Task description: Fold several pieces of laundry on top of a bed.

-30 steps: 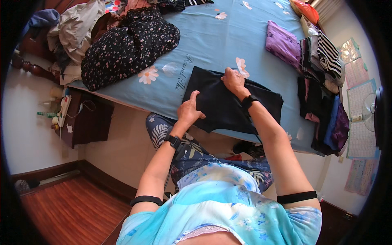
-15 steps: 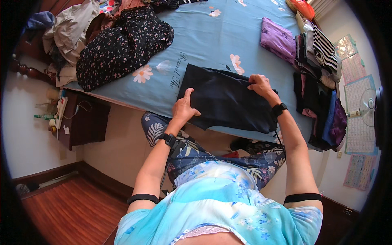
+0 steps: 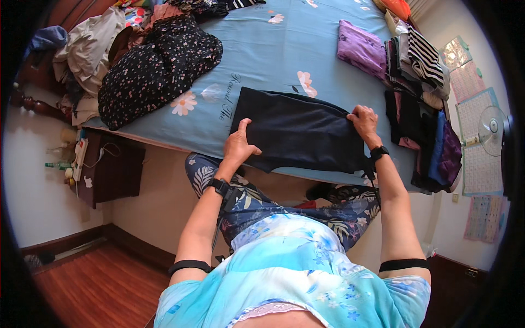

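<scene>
Dark trousers (image 3: 298, 131), folded lengthwise into a long flat shape, lie across the near edge of the bed. My left hand (image 3: 238, 147) rests at their left end, thumb and forefinger spread apart; its other fingers are hard to make out. At the far right corner, my right hand (image 3: 365, 123) is closed, pinching the cloth's edge between thumb and fingers. A thin dark cord or strap hangs by the trousers' right end, below my right wrist.
The blue flowered sheet (image 3: 262, 49) covers the bed. A black floral garment (image 3: 164, 65) lies in a heap at left. Folded purple cloth (image 3: 361, 49) and stacked clothes (image 3: 424, 60) line the right side. A dark nightstand (image 3: 117, 175) stands at left, a fan (image 3: 491, 128) at right.
My right hand has slid right along the trousers' far edge to their right corner, and the cloth lies smoother. My left hand stays at the left end. The whole view has shifted slightly.
</scene>
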The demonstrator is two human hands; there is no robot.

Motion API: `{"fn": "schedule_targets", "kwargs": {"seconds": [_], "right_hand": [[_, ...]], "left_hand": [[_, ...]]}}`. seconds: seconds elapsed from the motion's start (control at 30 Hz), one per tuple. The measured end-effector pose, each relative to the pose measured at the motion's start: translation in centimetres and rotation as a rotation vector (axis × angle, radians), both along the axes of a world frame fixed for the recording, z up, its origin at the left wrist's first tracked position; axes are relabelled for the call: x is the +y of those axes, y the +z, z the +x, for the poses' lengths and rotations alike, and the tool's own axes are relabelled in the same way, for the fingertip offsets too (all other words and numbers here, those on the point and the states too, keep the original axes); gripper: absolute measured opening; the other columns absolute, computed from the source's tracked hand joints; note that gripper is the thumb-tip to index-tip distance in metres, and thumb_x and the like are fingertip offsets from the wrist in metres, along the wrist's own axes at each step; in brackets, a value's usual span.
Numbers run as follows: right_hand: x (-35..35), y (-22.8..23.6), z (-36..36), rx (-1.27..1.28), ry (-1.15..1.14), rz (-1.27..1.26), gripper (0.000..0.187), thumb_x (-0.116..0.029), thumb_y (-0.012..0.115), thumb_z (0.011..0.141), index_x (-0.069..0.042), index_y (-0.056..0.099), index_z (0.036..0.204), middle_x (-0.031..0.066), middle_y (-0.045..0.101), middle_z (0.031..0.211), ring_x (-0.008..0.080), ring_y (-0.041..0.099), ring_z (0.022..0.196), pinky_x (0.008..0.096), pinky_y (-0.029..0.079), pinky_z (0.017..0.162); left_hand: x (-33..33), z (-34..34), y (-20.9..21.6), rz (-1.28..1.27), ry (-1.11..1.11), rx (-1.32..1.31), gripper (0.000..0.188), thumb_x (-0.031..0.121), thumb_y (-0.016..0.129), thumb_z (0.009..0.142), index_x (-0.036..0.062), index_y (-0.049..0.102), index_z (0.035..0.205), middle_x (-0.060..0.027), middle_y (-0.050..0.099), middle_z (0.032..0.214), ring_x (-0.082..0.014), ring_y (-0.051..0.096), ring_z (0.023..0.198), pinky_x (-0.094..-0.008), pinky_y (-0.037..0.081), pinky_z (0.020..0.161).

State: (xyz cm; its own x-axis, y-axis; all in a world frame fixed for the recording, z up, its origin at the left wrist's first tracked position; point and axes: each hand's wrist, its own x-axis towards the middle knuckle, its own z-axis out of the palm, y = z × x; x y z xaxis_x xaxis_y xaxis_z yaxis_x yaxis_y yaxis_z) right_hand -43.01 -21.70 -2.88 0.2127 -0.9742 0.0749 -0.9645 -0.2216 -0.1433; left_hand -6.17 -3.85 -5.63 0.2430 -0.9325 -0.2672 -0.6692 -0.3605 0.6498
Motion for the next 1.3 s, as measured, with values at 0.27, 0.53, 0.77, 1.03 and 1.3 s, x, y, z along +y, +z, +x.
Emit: {"fn": "schedule_targets", "kwargs": {"seconds": [0.27, 0.53, 0.77, 1.03, 1.3], "right_hand": [[4.7, 1.1, 1.4, -0.116, -0.03, -0.407, 0.031, -0.025, 0.073, 0.075, -0.006, 0.063, 0.097, 0.0134, 0.062, 0.095, 0.033, 0.057, 0.093, 0.0444, 0.046, 0.08], [10.9, -3.2, 12.6, -0.091, 0.371, -0.241, 0.065, -0.04, 0.066, 0.082, -0.018, 0.044, 0.139, 0.0109, 0.037, 0.146, 0.0296, 0.03, 0.137, 0.0536, 0.019, 0.112], [7.0, -4.8, 3.2, 0.239, 0.04, -0.266, 0.068, -0.062, 0.044, 0.088, -0.027, 0.035, 0.146, 0.0094, 0.03, 0.15, 0.0288, 0.022, 0.141, 0.0595, 0.01, 0.111], [8.5, -4.6, -2.0, -0.309, -0.146, -0.15, 0.084, -0.047, 0.069, 0.079, -0.009, 0.032, 0.145, 0.0197, 0.045, 0.132, 0.0377, 0.04, 0.122, 0.0469, 0.032, 0.103], [10.2, -2.1, -3.9, -0.686, -0.383, 0.194, 0.082, -0.034, 0.083, 0.067, 0.006, 0.045, 0.128, 0.0181, 0.059, 0.112, 0.029, 0.061, 0.095, 0.0366, 0.05, 0.082]], "left_hand": [[0.2, -2.3, 1.7, -0.351, -0.171, -0.234, 0.059, 0.016, 0.075, 0.071, 0.0088, 0.052, 0.124, -0.0163, 0.061, 0.106, -0.032, 0.061, 0.095, -0.0383, 0.049, 0.081], [-5.2, -7.6, -0.3, -0.49, -0.408, -0.53, 0.065, 0.032, 0.067, 0.083, 0.0178, 0.042, 0.141, -0.0077, 0.03, 0.151, -0.0274, 0.023, 0.142, -0.0641, 0.019, 0.107], [-6.4, -5.1, -2.8, -0.177, -0.386, -0.537, 0.095, 0.079, 0.046, 0.071, 0.0317, 0.022, 0.15, 0.0002, 0.007, 0.159, -0.0301, 0.0, 0.146, -0.0749, 0.001, 0.102], [-5.6, -6.4, -0.4, -0.225, -0.425, -0.464, 0.103, 0.069, 0.067, 0.063, 0.0259, 0.029, 0.148, -0.0051, 0.011, 0.158, -0.0324, 0.002, 0.146, -0.0759, 0.003, 0.101], [-2.9, -10.9, 1.3, -0.199, -0.686, -0.306, 0.093, 0.04, 0.083, 0.063, 0.0212, 0.04, 0.143, -0.0094, 0.023, 0.154, -0.0312, 0.014, 0.144, -0.0717, 0.009, 0.106]]}}
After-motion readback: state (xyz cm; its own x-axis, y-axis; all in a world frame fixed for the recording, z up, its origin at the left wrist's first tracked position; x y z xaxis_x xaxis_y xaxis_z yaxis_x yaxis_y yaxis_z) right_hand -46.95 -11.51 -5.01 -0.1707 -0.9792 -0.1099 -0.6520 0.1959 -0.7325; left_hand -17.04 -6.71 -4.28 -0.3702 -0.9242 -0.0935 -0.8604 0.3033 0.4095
